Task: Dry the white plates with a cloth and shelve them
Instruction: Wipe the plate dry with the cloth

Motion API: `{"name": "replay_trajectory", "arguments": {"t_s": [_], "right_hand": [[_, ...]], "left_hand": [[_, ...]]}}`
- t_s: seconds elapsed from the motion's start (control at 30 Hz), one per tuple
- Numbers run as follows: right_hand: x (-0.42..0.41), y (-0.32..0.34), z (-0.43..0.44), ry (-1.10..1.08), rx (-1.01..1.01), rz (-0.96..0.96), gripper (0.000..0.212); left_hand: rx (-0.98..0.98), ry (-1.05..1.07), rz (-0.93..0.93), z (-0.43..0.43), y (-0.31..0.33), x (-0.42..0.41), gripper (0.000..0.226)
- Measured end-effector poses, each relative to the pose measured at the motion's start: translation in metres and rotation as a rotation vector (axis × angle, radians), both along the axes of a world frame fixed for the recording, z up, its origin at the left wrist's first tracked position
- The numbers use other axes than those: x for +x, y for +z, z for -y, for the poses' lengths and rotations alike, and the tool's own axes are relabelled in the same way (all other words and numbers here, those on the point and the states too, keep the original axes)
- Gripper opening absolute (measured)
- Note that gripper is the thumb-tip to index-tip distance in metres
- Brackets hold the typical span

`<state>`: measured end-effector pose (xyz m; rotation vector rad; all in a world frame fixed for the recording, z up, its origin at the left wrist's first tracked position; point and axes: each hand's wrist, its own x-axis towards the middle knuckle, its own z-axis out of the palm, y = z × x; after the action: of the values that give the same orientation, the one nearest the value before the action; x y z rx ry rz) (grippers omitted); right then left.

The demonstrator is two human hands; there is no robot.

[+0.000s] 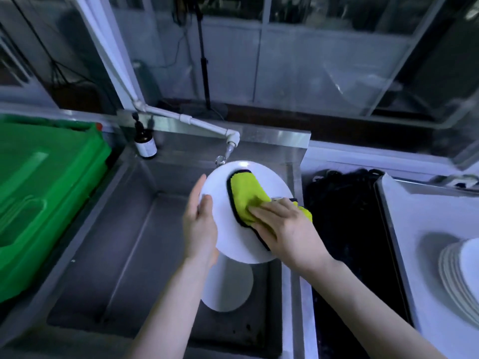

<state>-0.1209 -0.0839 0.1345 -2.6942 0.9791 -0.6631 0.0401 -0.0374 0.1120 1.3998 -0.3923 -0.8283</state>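
A second plate (228, 286) lies nearest, down in the sink (124, 242) beneath the hands. Above it the left hand (199, 224) grips the left rim of a tilted white plate (225, 237), thumb on its face and fingers curled behind. The right hand (285, 229) presses a yellow cloth (246, 195) with dark edging flat against the plate's face, fingers straight. To the right, a stack (461, 275) of white plates sits on a white surface (414, 216), beyond a dark mat (344, 229). A green crate (39, 190) stands left. Farther off are the tap (230, 143) and a brown bottle (145, 141); its white label is unreadable.
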Motion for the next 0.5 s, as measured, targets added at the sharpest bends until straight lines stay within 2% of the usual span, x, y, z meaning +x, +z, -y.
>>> {"name": "replay_trajectory", "arguments": {"t_s": [0.13, 0.2, 0.27, 0.37, 0.5], "right_hand": [[-0.029, 0.024, -0.014, 0.323, -0.061, -0.033, 0.021], [-0.03, 0.035, -0.015, 0.411, -0.087, -0.047, 0.024], [-0.022, 0.043, -0.011, 0.413, -0.041, -0.049, 0.032], [-0.001, 0.059, -0.005, 0.328, 0.139, 0.01, 0.046], [0.019, 0.081, 0.018, 0.139, 0.317, 0.122, 0.044]], "left_hand": [[-0.076, 0.088, -0.029, -0.001, 0.028, -0.016, 0.043], [-0.103, 0.097, -0.007, 0.001, 0.04, -0.023, 0.043], [-0.128, 0.078, 0.029, 0.001, 0.05, -0.031, 0.044], [-0.177, 0.091, 0.06, -0.003, 0.06, -0.04, 0.045], [-0.219, 0.088, 0.096, -0.013, 0.069, -0.046, 0.043]]}}
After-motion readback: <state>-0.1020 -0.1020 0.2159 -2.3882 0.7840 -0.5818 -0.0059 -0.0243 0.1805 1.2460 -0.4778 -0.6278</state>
